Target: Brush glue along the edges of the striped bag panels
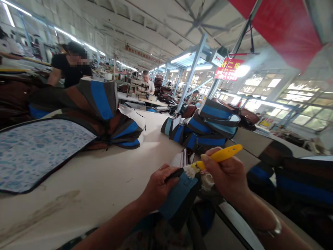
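Bare left forearm and right forearm with shiny metal bracelet nearest camera, entering from bottom edge. Left of frame: white fabric panel with blue print and dark edging, flat on white desk. Above it, tall pile of grey, brown and blue fabric pieces. Right of centre, second pile of blue and dark grey pieces, just beyond right hand. More dark, blue-banded pieces at right edge, crowding that side. Co-worker in black top, upper left.

Left hand closed, fingers pinching top edge of teal-blue and dark grey fabric piece, lower centre. Right hand closed around flat yellow brush handle; frayed white bristles touch the piece's upper end, near left fingertips.

White desk surface shows between printed panel and left hand, narrowing upward between piles. Near desk edge runs along lower left, behind left forearm.
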A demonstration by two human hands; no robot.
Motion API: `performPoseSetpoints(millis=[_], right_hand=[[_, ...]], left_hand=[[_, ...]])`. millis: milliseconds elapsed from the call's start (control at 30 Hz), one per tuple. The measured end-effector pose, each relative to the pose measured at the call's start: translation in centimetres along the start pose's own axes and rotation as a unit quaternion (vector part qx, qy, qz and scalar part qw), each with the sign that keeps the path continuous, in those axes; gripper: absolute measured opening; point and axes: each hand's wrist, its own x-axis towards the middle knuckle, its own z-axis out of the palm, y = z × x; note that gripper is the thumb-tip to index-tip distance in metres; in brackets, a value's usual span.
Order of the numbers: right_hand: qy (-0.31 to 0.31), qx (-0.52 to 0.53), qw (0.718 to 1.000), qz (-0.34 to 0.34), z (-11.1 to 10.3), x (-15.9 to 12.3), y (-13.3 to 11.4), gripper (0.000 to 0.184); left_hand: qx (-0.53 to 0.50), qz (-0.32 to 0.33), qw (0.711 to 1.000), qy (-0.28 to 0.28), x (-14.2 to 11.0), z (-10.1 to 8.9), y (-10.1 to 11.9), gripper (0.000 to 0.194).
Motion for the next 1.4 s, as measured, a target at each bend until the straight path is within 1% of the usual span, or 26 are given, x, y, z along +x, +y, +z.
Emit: performPoseSetpoints(millis=[67,133,200,233,267,333,400,467,533,600,667,700,800,867,900,933,1000,1067,1100,1133,1200,1233,1267,1333,1400], right_hand=[[-0.02,-0.058,0.997,-0.043,0.1,0.2,0.3,0.02],[-0.003,-0.106,0.991,-0.082,-0.2,0.4,0.2,0.02],[0.025,-0.114,0.988,-0.101,-0.5,0.4,-0.1,0.019],[0.026,-0.107,0.988,-0.104,-0.5,0.4,-0.3,0.018],[0.013,-0.098,0.99,-0.102,-0.5,0.3,-0.3,0.017],[-0.035,-0.087,0.991,-0.095,-0.5,0.0,-0.2,0.017],[-0.062,-0.106,0.988,-0.096,-0.6,-0.3,0.1,0.019],[-0.038,-0.131,0.986,-0.097,-1.0,-0.5,0.4,0.019],[-0.009,-0.127,0.988,-0.091,-1.4,-0.9,0.6,0.016],[-0.025,-0.112,0.99,-0.087,-1.6,-1.4,0.9,0.013],[-0.054,-0.125,0.987,-0.089,-1.8,-2.0,1.4,0.014],[-0.053,-0.137,0.985,-0.087,-1.9,-2.2,1.6,0.016],[0.005,-0.149,0.987,-0.055,-2.6,-2.5,1.6,0.019],[0.035,-0.141,0.989,-0.041,-3.1,-2.2,0.9,0.021],[0.042,-0.136,0.989,-0.035,-3.4,-2.0,0.5,0.021],[0.047,-0.128,0.99,-0.028,-3.5,-1.7,0.1,0.02],[0.057,-0.086,0.995,-0.002,-3.5,-1.0,-0.5,0.02],[0.049,-0.037,0.998,0.03,-2.9,-0.4,-0.6,0.021],[0.026,-0.023,0.998,0.045,-2.5,-0.2,-0.4,0.022],[-0.011,-0.021,0.998,0.054,-2.1,0.0,-0.2,0.024],[-0.102,-0.057,0.992,0.049,-1.4,0.2,0.4,0.028],[-0.133,-0.091,0.986,0.035,-1.2,0.2,0.7,0.03],[-0.143,-0.128,0.981,0.015,-1.1,0.3,0.9,0.032],[-0.116,-0.181,0.976,-0.017,-1.1,0.5,1.1,0.034],[-0.1,-0.174,0.98,-0.01,-1.0,0.8,1.0,0.032]], left_hand=[[-0.005,-0.01,1.0,0.001,0.1,0.1,0.2,0.025],[-0.008,-0.018,1.0,0.002,0.2,0.2,0.3,0.026],[-0.008,-0.023,1.0,0.005,0.2,0.3,0.3,0.028],[-0.008,-0.024,1.0,0.006,0.3,0.4,0.4,0.028],[-0.008,-0.026,1.0,0.007,0.3,0.4,0.4,0.028],[-0.007,-0.029,0.999,0.012,0.3,0.4,0.3,0.027],[-0.005,-0.028,0.999,0.017,0.3,0.4,0.2,0.026],[-0.004,-0.023,1.0,0.017,0.3,0.4,0.1,0.026],[-0.001,-0.019,1.0,0.021,0.2,0.4,0.0,0.027],[0.005,-0.018,1.0,0.023,0.2,0.3,0.0,0.026],[0.013,-0.015,0.999,0.026,0.2,0.3,0.0,0.025],[0.019,-0.011,0.999,0.03,0.2,0.3,-0.1,0.025],[0.066,0.029,0.996,0.056,0.1,0.6,-0.7,0.024],[0.135,0.09,0.984,0.075,-0.1,1.2,-1.4,0.023],[0.181,0.13,0.971,0.084,-0.2,1.6,-1.8,0.023],[0.23,0.171,0.954,0.089,-0.4,2.0,-2.2,0.023],[0.32,0.247,0.91,0.088,-0.6,2.8,-2.6,0.025],[0.381,0.3,0.871,0.079,-0.9,3.3,-2.7,0.025],[0.399,0.315,0.858,0.074,-1.0,3.5,-2.6,0.025],[0.412,0.325,0.848,0.071,-1.1,3.6,-2.5,0.025],[0.428,0.333,0.837,0.067,-1.3,3.7,-2.2,0.024],[0.433,0.335,0.834,0.064,-1.4,3.7,-2.1,0.024],[0.437,0.336,0.832,0.061,-1.4,3.7,-2.1,0.024],[0.441,0.337,0.83,0.058,-1.5,3.6,-2.1,0.024],[0.444,0.338,0.828,0.059,-1.6,3.7,-2.2,0.023]])
